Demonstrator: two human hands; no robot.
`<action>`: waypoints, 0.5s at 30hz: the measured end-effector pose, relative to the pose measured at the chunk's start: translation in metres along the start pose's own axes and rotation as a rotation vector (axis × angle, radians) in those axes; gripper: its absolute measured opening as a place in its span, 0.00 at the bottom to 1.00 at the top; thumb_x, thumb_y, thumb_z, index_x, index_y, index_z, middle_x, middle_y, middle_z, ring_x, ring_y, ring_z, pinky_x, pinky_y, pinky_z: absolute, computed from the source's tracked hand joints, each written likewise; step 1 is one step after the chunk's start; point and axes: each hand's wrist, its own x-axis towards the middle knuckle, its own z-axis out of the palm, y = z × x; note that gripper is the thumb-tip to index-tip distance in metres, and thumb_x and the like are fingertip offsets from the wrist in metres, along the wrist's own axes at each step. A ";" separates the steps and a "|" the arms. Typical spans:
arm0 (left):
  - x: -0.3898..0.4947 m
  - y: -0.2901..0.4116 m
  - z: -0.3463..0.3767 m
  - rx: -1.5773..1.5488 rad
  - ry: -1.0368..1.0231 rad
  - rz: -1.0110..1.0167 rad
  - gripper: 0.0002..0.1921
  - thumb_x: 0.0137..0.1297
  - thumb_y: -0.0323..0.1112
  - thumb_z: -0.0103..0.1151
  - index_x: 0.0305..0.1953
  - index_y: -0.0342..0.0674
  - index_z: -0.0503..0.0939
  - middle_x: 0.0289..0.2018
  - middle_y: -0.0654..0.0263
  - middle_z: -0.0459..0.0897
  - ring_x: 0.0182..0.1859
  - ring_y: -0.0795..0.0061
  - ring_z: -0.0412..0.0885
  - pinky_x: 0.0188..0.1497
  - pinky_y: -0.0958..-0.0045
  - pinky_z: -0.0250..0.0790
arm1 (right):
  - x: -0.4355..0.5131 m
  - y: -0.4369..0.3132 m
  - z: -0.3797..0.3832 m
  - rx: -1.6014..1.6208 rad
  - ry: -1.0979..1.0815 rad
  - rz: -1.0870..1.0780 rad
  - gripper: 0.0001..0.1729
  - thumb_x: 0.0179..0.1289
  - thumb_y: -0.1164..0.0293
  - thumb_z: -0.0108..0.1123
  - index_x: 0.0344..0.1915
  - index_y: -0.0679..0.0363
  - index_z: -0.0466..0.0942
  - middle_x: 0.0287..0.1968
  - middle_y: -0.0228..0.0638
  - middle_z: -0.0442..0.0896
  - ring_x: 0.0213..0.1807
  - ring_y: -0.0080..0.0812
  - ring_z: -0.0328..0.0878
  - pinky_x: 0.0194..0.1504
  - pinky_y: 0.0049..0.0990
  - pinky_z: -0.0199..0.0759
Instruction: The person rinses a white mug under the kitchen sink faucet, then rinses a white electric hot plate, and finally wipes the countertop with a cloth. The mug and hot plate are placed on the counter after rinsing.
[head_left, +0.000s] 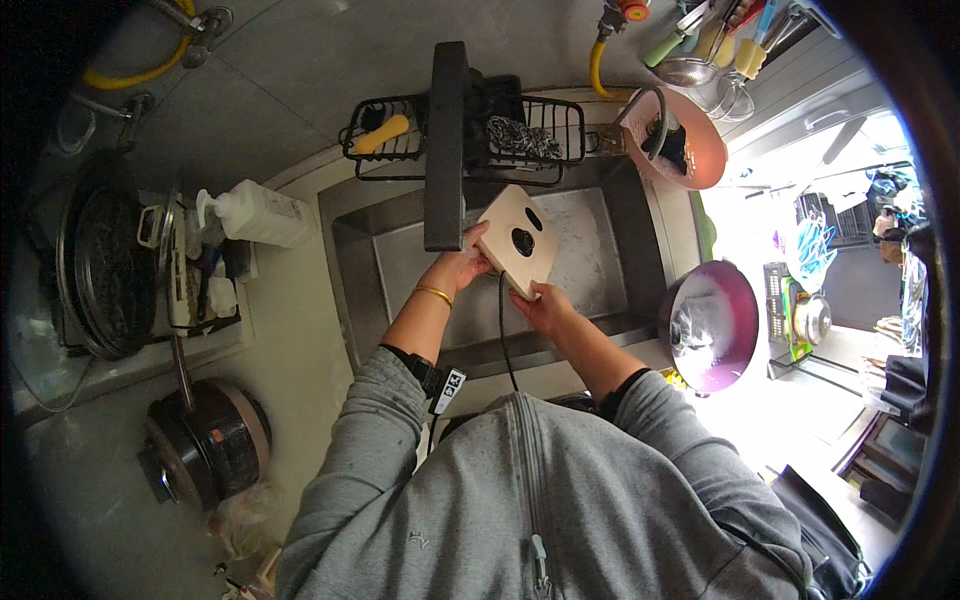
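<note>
Above a stainless steel sink (420, 255), a cream-coloured flat panel (499, 236) with black oval openings or inserts is held tilted in both hands. My left hand (469, 259) grips its left edge. On the near corner, my right hand (541, 304) pinches the panel between thumb and fingers. Just left of the panel stands the black faucet (445, 150), seen from above. A thin dark cord (505, 330) runs from near the panel's lower edge toward my body. What the panel belongs to cannot be told.
A black wire rack (562, 127) behind the sink holds a yellow-handled item and a scourer. Right are a pink basket (712, 142) and a purple basin (739, 326). Left are a white pump bottle (262, 214), a black pan (112, 262) and a dark rice cooker (225, 431).
</note>
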 end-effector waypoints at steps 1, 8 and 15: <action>0.001 0.002 -0.001 0.022 0.005 -0.008 0.26 0.59 0.56 0.55 0.51 0.44 0.71 0.43 0.63 0.76 0.40 0.66 0.77 0.36 0.61 0.74 | 0.000 0.003 0.004 0.005 -0.019 0.037 0.24 0.64 0.75 0.46 0.58 0.71 0.54 0.56 0.50 0.62 0.55 0.49 0.67 0.54 0.42 0.72; -0.001 0.007 -0.014 0.008 0.182 -0.049 0.22 0.58 0.52 0.58 0.47 0.44 0.72 0.40 0.65 0.76 0.38 0.70 0.76 0.33 0.65 0.72 | -0.002 0.014 0.022 -0.038 -0.013 0.087 0.24 0.64 0.73 0.49 0.56 0.70 0.57 0.53 0.49 0.66 0.50 0.47 0.72 0.52 0.39 0.75; -0.001 -0.005 -0.026 -0.047 0.187 0.065 0.21 0.58 0.45 0.60 0.49 0.44 0.70 0.43 0.64 0.75 0.40 0.66 0.76 0.36 0.64 0.74 | 0.003 0.013 0.034 -0.056 0.030 0.081 0.22 0.63 0.72 0.51 0.55 0.70 0.59 0.52 0.47 0.68 0.47 0.43 0.75 0.50 0.35 0.76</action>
